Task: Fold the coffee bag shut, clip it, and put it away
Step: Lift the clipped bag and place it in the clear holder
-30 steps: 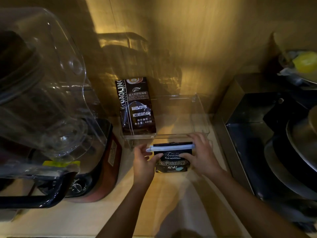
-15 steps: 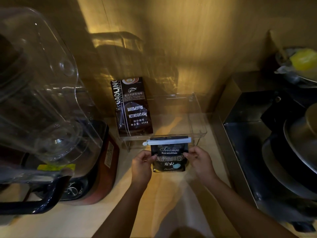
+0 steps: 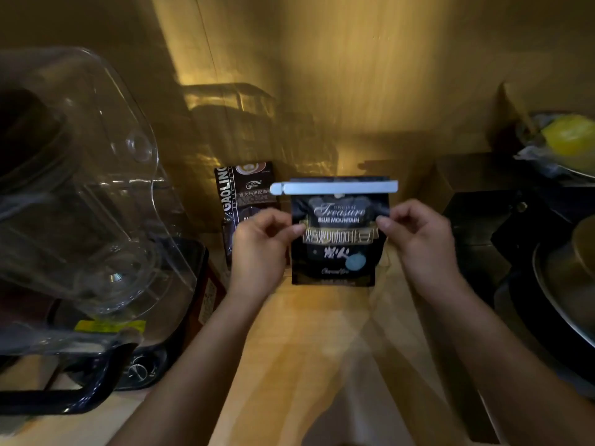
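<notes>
Basically folded and clipped: white clip (image 3: 334, 187) seals the coffee bag (image 3: 335, 239), left hand (image 3: 260, 249) and right hand (image 3: 418, 239) pinching its sides; only stowing's left.

1. Between our left hand (image 3: 260, 249) and right hand (image 3: 418, 239) the clipped coffee bag (image 3: 336, 239) fills the gap.
2. Just behind our left hand a second coffee bag (image 3: 240, 194) stands, blocking that way.
3. Left of our left hand a clear blender jug (image 3: 80, 188) on its base (image 3: 180, 317) crowds in close.
4. Right of our right hand dark cookware (image 3: 547, 284) and a metal box (image 3: 476, 201) wall off the side.
5. Below our hands the tabletop (image 3: 309, 333) lies bare, open for withdrawing.
6. Beyond the bag, the wooden back wall (image 3: 370, 91) closes the reach.
</notes>
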Motion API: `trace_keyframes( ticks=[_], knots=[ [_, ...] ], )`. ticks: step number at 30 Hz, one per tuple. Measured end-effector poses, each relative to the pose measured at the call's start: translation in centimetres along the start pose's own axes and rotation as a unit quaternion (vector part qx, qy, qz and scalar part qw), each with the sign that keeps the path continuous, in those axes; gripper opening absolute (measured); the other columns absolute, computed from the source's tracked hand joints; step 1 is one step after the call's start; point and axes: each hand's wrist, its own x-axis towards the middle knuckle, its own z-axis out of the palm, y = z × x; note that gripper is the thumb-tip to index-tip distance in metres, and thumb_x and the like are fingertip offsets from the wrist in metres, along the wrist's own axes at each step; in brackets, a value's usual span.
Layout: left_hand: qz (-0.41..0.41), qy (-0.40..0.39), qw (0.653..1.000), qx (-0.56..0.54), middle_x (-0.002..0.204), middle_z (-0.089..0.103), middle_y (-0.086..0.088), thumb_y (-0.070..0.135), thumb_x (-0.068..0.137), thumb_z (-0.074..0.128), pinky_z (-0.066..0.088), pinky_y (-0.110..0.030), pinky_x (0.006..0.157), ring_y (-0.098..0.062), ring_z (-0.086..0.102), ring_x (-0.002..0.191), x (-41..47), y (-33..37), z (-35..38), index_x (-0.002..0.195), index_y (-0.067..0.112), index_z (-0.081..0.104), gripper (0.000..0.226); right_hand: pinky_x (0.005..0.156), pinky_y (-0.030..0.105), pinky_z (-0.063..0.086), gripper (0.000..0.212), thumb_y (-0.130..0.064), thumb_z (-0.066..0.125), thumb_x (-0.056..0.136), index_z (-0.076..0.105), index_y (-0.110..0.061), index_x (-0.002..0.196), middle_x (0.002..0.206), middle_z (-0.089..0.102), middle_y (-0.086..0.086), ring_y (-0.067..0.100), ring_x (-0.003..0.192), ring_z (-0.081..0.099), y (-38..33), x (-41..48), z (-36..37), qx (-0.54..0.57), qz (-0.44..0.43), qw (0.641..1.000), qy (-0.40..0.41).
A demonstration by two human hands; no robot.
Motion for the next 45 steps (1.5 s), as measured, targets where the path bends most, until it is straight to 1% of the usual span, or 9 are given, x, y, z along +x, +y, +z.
trace_keyframes(
  ticks=[2, 7, 11, 14, 16, 22, 29, 39, 45],
  knots=[
    [0.022, 0.026, 0.999, 0.04, 0.061, 0.058, 0.01, 0.007, 0.074, 0.07, 0.046, -0.019, 0.058, 0.0, 0.052, 0.057, 1.6, 0.7, 0.7, 0.058, 0.025, 0.058, 0.027, 0.065, 0.037, 0.044, 0.013, -0.007, 0.058, 0.082, 0.055, -0.01, 0.07, 0.072, 0.056, 0.005, 0.024, 0.072, 0.053, -0.5, 1.7, 0.0, -0.008, -0.01, 1.0, 0.011],
    [-0.032, 0.082, 0.991, 0.1, 0.06, 0.058, 0.0, 0.012, 0.077, 0.069, 0.047, -0.036, 0.059, -0.015, 0.051, 0.056, 3.8, -1.2, 3.2, 0.068, 0.011, 0.062, 0.011, 0.064, 0.036, 0.04, 0.026, -0.007, 0.057, 0.083, 0.048, -0.02, 0.062, 0.066, 0.051, -0.001, 0.018, 0.067, 0.048, 1.6, 4.5, 1.4, -0.04, 0.041, 0.998, 0.037],
    [-0.091, 0.099, 0.985, 0.108, 0.077, 0.066, -0.004, 0.013, 0.081, 0.063, 0.052, -0.036, 0.068, -0.025, 0.064, 0.076, 2.6, -3.8, 4.9, 0.082, 0.013, 0.062, 0.001, 0.061, 0.031, 0.038, 0.026, -0.013, 0.057, 0.085, 0.047, -0.026, 0.065, 0.067, 0.051, -0.004, 0.013, 0.063, 0.048, 5.0, 3.6, 2.3, -0.039, 0.088, 0.995, 0.025],
    [-0.141, 0.047, 0.987, 0.064, 0.105, 0.06, -0.009, 0.016, 0.08, 0.064, 0.05, -0.044, 0.087, -0.027, 0.059, 0.096, 1.6, -4.8, 6.0, 0.103, 0.015, 0.051, 0.026, 0.061, 0.022, 0.038, 0.023, -0.017, 0.069, 0.076, 0.048, -0.026, 0.079, 0.083, 0.054, -0.003, 0.006, 0.073, 0.05, 6.5, 2.6, 2.5, -0.046, 0.096, 0.994, 0.027],
    [-0.166, 0.053, 0.983, 0.054, 0.109, 0.047, -0.005, 0.021, 0.078, 0.066, 0.045, -0.042, 0.094, -0.025, 0.052, 0.099, 0.8, -4.9, 6.7, 0.109, 0.02, 0.044, 0.038, 0.064, 0.02, 0.039, 0.039, -0.016, 0.075, 0.07, 0.044, -0.024, 0.092, 0.097, 0.054, 0.003, 0.006, 0.081, 0.051, 7.1, 2.0, 2.9, -0.07, 0.105, 0.992, 0.02],
    [-0.194, 0.104, 0.976, 0.003, 0.108, 0.042, -0.005, 0.028, 0.076, 0.069, 0.044, -0.04, 0.092, -0.023, 0.049, 0.098, 0.8, -4.2, 8.1, 0.107, 0.022, 0.043, 0.041, 0.087, 0.044, 0.049, 0.054, -0.012, 0.073, 0.073, 0.035, -0.02, 0.11, 0.119, 0.052, 0.009, 0.023, 0.108, 0.052, 8.1, 1.4, 4.2, -0.151, 0.064, 0.986, 0.012],
    [-0.194, 0.138, 0.971, 0.011, 0.111, 0.044, -0.008, 0.03, 0.078, 0.067, 0.04, -0.03, 0.081, -0.022, 0.049, 0.095, 3.6, -4.5, 9.5, 0.109, 0.02, 0.044, 0.04, 0.084, 0.041, 0.049, 0.054, -0.012, 0.071, 0.074, 0.033, -0.019, 0.112, 0.119, 0.055, 0.011, 0.026, 0.108, 0.054, 9.2, 4.2, 5.0, -0.18, 0.044, 0.982, 0.032],
    [-0.209, 0.14, 0.966, 0.061, 0.123, 0.043, -0.017, 0.034, 0.081, 0.063, 0.048, -0.045, 0.088, -0.038, 0.051, 0.108, 8.8, -4.9, 10.8, 0.121, 0.017, 0.039, 0.05, 0.072, 0.041, 0.049, 0.051, -0.017, 0.065, 0.08, 0.031, -0.012, 0.117, 0.115, 0.059, 0.017, 0.037, 0.099, 0.059, 9.7, 9.6, 5.7, -0.247, 0.029, 0.968, 0.029],
    [-0.193, 0.136, 0.967, 0.095, 0.124, 0.044, -0.018, 0.036, 0.082, 0.06, 0.048, -0.044, 0.085, -0.038, 0.052, 0.107, 10.5, -5.1, 11.0, 0.119, 0.017, 0.039, 0.046, 0.072, 0.045, 0.052, 0.051, -0.024, 0.061, 0.083, 0.028, -0.016, 0.12, 0.118, 0.057, 0.015, 0.036, 0.098, 0.059, 9.6, 10.7, 5.8, -0.269, 0.038, 0.962, 0.007]
  ],
)
